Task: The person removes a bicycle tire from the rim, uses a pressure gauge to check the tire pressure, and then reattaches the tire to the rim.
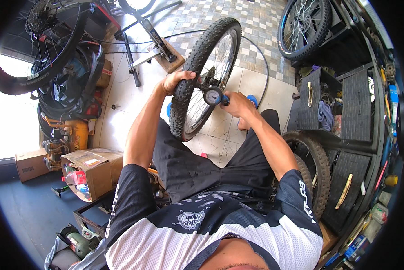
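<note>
Well, a knobbly black rubber tyre (179,107) sits in the upper centre of the frame, around thin metal spokes (194,107); the left hand (175,83) lies on its tread, thumb across the knobs, though I can't tell how the other fingers sit. The right hand (238,105) wraps the blue handle (225,100) of a round-dialled gauge (212,96). Pale lettering (306,198) marks the dark sleeves (292,191)
</note>
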`<act>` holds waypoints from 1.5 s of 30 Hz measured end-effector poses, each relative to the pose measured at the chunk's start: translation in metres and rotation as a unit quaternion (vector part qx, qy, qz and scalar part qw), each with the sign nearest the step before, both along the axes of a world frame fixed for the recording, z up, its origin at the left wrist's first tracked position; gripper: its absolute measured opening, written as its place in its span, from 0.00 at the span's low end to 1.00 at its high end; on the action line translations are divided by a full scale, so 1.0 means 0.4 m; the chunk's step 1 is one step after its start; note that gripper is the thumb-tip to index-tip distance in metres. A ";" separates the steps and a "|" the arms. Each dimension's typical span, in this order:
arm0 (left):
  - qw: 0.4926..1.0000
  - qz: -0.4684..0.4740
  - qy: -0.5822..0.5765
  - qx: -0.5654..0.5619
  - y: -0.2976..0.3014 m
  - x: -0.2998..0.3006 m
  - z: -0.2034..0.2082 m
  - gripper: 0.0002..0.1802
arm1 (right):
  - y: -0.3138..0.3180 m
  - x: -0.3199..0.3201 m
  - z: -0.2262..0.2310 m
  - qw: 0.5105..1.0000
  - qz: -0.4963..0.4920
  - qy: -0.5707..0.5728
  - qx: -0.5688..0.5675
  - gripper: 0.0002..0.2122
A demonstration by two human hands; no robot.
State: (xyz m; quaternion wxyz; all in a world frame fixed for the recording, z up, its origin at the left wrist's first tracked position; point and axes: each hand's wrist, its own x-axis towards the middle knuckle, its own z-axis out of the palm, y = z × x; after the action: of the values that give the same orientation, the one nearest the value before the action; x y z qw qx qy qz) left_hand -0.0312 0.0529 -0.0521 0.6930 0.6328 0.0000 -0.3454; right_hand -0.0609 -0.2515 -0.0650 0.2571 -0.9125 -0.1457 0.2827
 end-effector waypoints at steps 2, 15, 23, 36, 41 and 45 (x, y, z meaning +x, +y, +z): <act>1.000 0.002 -0.002 0.005 0.001 -0.003 0.006 0.37 | 0.002 -0.001 0.006 1.000 -0.001 0.001 -0.002 0.18; 0.744 0.184 -0.345 0.542 -0.200 -0.059 0.180 0.36 | -0.011 -0.004 0.011 1.000 -0.011 0.010 0.010 0.15; 0.772 0.168 -0.296 0.537 -0.207 -0.054 0.201 0.37 | -0.017 -0.007 0.022 0.999 -0.021 0.019 0.020 0.14; 0.780 0.171 -0.295 0.524 -0.201 -0.044 0.198 0.37 | -0.014 -0.003 0.034 0.999 -0.028 0.030 0.009 0.15; 0.779 0.169 -0.296 0.526 -0.203 -0.046 0.200 0.38 | -0.013 -0.005 0.042 0.999 -0.030 0.023 -0.004 0.15; 0.780 0.176 -0.291 0.526 -0.213 -0.050 0.203 0.38 | -0.017 -0.004 0.049 1.000 -0.019 0.015 0.003 0.15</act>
State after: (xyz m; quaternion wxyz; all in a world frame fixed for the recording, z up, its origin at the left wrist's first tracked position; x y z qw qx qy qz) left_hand -0.0513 -0.0325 0.0290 0.2684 0.9583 0.0915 0.0365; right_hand -0.0623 -0.2581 -0.0452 0.2670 -0.9102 -0.1254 0.2908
